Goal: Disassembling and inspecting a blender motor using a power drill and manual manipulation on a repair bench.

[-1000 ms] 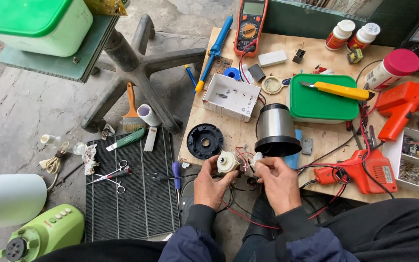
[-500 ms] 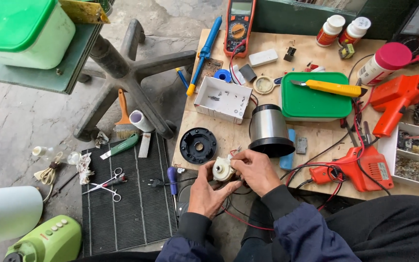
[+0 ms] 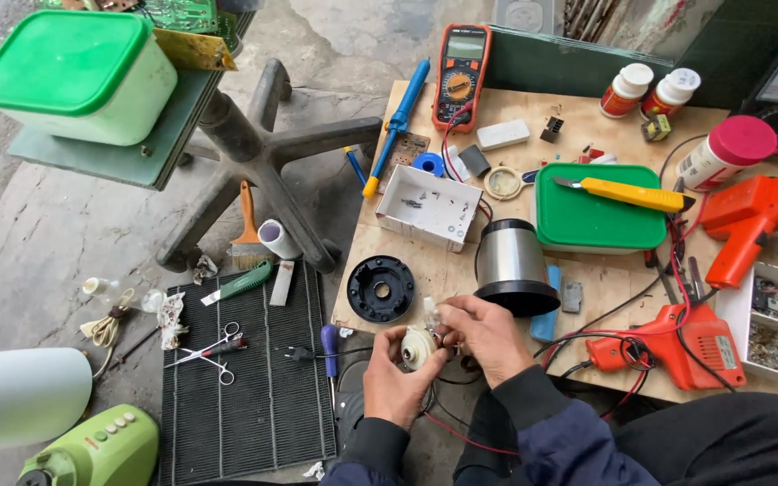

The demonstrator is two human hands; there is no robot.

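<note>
Both hands meet at the near edge of the board [image 3: 425, 297], low in the view. The left hand [image 3: 395, 380] is curled around a small white motor [image 3: 419, 346], fingers closed on its round body from below. The right hand [image 3: 486, 335] comes in from the other side, its fingertips [image 3: 444, 315] pinched on the top of the motor where thin wires leave it; red and black leads [image 3: 461, 432] trail down between the forearms. Just left of the hands a blue-handled screwdriver [image 3: 329, 342] lies on a black ribbed mat [image 3: 245, 396], with scissors [image 3: 213, 353] further left on the same mat. Just beyond the hands sit a black round disc [image 3: 381, 288] and a steel cylinder [image 3: 509, 261] with a black base, standing upright on the board. To the right, near the board's near edge, lies an orange soldering gun [image 3: 677, 342] with its cables. Further back are a white open box [image 3: 429, 205], a green-lidded tub [image 3: 596, 216] with a yellow knife [image 3: 628, 193] on top, and an orange glue gun [image 3: 745, 220]. At the far edge rest a multimeter [image 3: 461, 67], a blue solder pump [image 3: 398, 121] and two white bottles [image 3: 650, 90]. Off to the far left a green-lidded container [image 3: 74, 72] sits on a chair base [image 3: 263, 153].
</note>
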